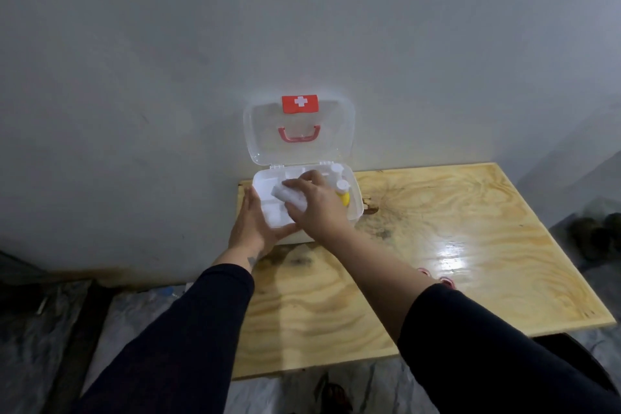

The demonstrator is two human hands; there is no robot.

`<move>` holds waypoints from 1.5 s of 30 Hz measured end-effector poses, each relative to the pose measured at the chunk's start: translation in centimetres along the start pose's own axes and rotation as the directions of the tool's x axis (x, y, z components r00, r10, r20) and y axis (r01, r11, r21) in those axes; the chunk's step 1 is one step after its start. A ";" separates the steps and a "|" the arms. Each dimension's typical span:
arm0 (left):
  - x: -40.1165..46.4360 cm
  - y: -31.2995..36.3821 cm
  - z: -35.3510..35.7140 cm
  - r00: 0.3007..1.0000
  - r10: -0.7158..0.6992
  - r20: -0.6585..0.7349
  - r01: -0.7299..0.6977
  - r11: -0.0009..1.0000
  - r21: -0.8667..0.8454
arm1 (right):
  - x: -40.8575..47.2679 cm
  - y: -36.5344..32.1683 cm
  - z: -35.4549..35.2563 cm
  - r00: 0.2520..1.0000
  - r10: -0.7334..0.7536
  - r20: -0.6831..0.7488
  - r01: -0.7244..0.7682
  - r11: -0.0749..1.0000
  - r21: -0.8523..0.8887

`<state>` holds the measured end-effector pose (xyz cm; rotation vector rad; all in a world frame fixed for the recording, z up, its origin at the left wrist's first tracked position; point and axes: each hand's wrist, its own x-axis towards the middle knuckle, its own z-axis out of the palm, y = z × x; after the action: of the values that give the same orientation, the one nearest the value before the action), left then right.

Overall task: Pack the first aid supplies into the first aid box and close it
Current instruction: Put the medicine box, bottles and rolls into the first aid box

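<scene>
Two hands at work over first aid box (356,208), set at far left corner of tabletop (470,245), against wall (134,60). Lid (299,131) swung up w/ red cross label and red handle, leaning near wall, so box fully open. Left hand (257,225) spread flat against near left corner of box, fingers open, bracing rather than gripping. Right hand (314,202) closed round white roll (289,197), prob. gauze or bandage, held just above or just into box's left-centre section; exact contact w/ tray floor not discernible. White-capped bottles (337,175), one w/ yellow body, upright in right part of box, just beside right hand's knuckles. Small pink-red items (437,277) on tabletop near right forearm, partly hidden, type unclear; likely more supplies yet to pack. Step in hand, by judgement: seating roll in a compartment. To do well: keep left hand pressing box so it cannot slide toward wall; lay roll lengthwise along divider, low enough for lid clearance; let go only once roll rests on tray; avoid knocking bottles w/ back of hand on withdrawal. Risk: roll standing proud, blocking latch at closing. Task approx. midway, lid not yet shut.
</scene>
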<state>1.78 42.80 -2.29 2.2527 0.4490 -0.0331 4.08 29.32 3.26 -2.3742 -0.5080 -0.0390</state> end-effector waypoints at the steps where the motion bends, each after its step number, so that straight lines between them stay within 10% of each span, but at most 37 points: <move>1: 0.0 0.0 0.0 1.000 -0.021 0.008 0.021 1.000 0.000 | 0.2 -0.3 0.6 0.999 -0.003 0.040 0.003 1.000 0.004; 14: 0.0 -0.1 0.0 1.000 -0.025 -0.008 0.025 1.000 -0.010 | 4.0 -0.6 0.8 0.941 0.331 0.071 -0.332 0.943 0.008; 24: 0.3 -0.5 0.0 1.000 -0.029 -0.003 0.029 0.999 0.022 | 5.9 -0.6 2.0 0.949 0.311 0.056 -0.296 0.936 -0.191; 37: 0.0 0.3 -0.8 0.997 -0.057 0.047 0.051 0.992 0.119 | 0.7 3.1 -3.7 0.970 0.181 -0.162 -0.183 0.983 0.004; 45: -0.1 0.3 -1.1 1.000 -0.009 0.019 0.006 0.988 0.157 | -8.5 11.0 -7.5 0.886 0.423 -0.189 -0.445 0.890 -0.095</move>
<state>1.62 43.38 -1.35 2.4032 0.4581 -0.0976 1.15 14.07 0.52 -2.5384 0.1197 -0.0649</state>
